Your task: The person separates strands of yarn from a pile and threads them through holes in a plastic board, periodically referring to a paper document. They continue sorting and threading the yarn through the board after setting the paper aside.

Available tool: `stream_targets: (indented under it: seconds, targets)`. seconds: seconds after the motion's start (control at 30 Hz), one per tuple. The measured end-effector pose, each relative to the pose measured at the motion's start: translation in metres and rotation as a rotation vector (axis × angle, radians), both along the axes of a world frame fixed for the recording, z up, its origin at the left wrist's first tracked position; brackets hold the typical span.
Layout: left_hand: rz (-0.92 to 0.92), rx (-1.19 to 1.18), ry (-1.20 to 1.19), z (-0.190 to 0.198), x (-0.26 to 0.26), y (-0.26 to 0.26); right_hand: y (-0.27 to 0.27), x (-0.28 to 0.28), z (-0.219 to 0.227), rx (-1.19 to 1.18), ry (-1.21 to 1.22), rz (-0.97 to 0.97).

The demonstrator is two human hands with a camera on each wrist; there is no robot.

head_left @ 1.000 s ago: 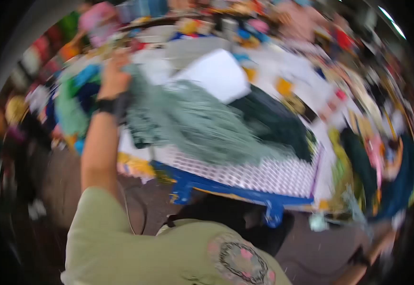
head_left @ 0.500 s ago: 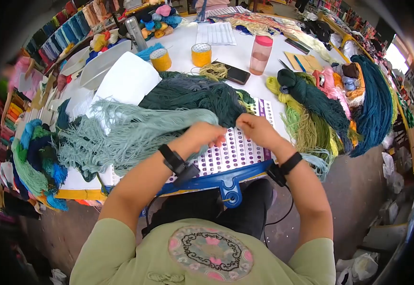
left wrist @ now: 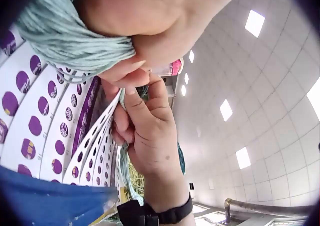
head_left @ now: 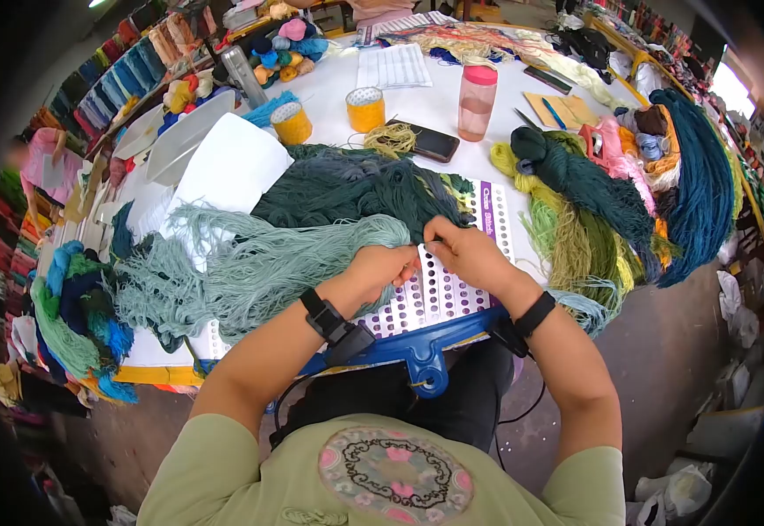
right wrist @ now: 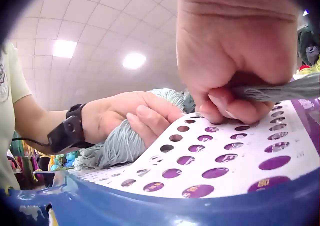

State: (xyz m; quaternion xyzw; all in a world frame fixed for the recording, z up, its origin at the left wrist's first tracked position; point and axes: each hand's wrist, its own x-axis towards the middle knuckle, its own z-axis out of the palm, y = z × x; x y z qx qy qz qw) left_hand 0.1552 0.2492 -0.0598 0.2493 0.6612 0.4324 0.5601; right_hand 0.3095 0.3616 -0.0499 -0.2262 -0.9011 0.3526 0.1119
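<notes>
A pale green skein of thread point(head_left: 312, 250) spreads over the left part of the table, its right end bunched under my left hand point(head_left: 380, 270). In the left wrist view the left fingers curl round that bunch point(left wrist: 75, 40). My right hand point(head_left: 470, 252) is close beside it, over a white card with punched holes point(head_left: 439, 294) and purple dots. From the right hand's curled fingers a grey-green bunch of thread point(right wrist: 285, 91) runs out to the right in the right wrist view. Thumb and fingertips of both hands meet at the raised edge of the card.
A dark green skein point(head_left: 338, 188) lies behind the hands, beside white paper point(head_left: 233, 158). Farther back are tape rolls point(head_left: 366, 110), a phone point(head_left: 435, 145) and a pink-lidded bottle point(head_left: 477, 101). Coloured skeins point(head_left: 575, 188) crowd the right; a blue clamp point(head_left: 426, 373) edges the table front.
A second ago the left arm reached far left and the right arm hung low at the right. Both hands then came together at the card, whose edge is now raised between them.
</notes>
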Motion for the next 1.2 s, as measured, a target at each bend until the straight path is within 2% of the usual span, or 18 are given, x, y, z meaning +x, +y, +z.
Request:
stream_targets:
  seconds: [0.07, 0.23, 0.3, 0.33, 0.4, 0.43, 0.5, 0.53, 0.6, 0.7, 0.73, 0.87, 0.97, 1.03, 1.07, 1.1, 1.17, 1.2]
  targets:
    - [0.004, 0.013, -0.015, -0.001, -0.001, 0.001, 0.000, -0.002, 0.004, -0.060, -0.018, -0.072]
    - [-0.066, -0.008, 0.020, -0.009, -0.006, 0.008, -0.002, -0.009, 0.002, -0.049, -0.072, -0.073]
    - [-0.150, -0.207, 0.262, 0.018, 0.001, 0.006, -0.004, -0.009, 0.002, -0.030, -0.107, -0.105]
    - [-0.150, -0.208, 0.260, 0.020, -0.004, 0.005, -0.003, -0.008, -0.001, -0.030, -0.109, -0.104]
    - [-0.528, -0.203, 0.828, 0.024, -0.024, -0.005, 0.001, -0.002, -0.009, -0.130, -0.061, -0.060]
    - [-0.530, -0.208, 0.828, 0.022, -0.039, -0.011, 0.003, 0.001, -0.010, -0.135, -0.060, -0.059]
    - [-0.155, -0.139, 0.558, 0.017, -0.068, -0.021, 0.005, 0.004, -0.006, -0.273, -0.054, -0.066]
    - [-0.153, -0.144, 0.566, 0.014, -0.071, -0.024, 0.004, 0.004, -0.004, -0.292, -0.066, -0.073]
    - [-0.055, 0.038, 0.239, 0.012, -0.073, -0.034, 0.004, 0.003, -0.004, -0.277, -0.061, -0.064]
    - [0.038, 0.205, 0.072, 0.016, -0.067, -0.031, 0.005, 0.002, -0.009, -0.252, -0.062, -0.049]
    - [0.106, 0.235, 0.108, 0.018, -0.058, -0.031, 0.005, 0.002, -0.011, -0.251, -0.062, -0.052]
    - [0.035, 0.110, 0.158, 0.014, -0.054, -0.028, 0.006, 0.003, -0.019, -0.280, -0.016, -0.065]
    - [0.052, 0.192, -0.017, 0.022, -0.040, -0.027, 0.005, 0.001, -0.024, -0.172, -0.019, -0.069]
    - [0.008, 0.236, -0.516, 0.023, -0.030, -0.024, 0.002, 0.001, -0.018, -0.196, -0.042, -0.096]
    - [-0.186, 0.214, -0.644, 0.025, -0.031, -0.020, 0.000, 0.001, -0.014, -0.217, -0.066, -0.117]
    - [-0.191, 0.220, -0.644, 0.027, -0.025, -0.018, 0.001, 0.000, -0.015, -0.210, -0.066, -0.120]
    - [-0.215, 0.166, -0.252, 0.031, -0.003, -0.013, 0.000, -0.002, -0.021, -0.468, 0.091, -0.119]
    - [-0.304, -0.036, 0.015, 0.019, -0.002, -0.006, -0.004, -0.003, -0.004, -0.631, 0.134, -0.117]
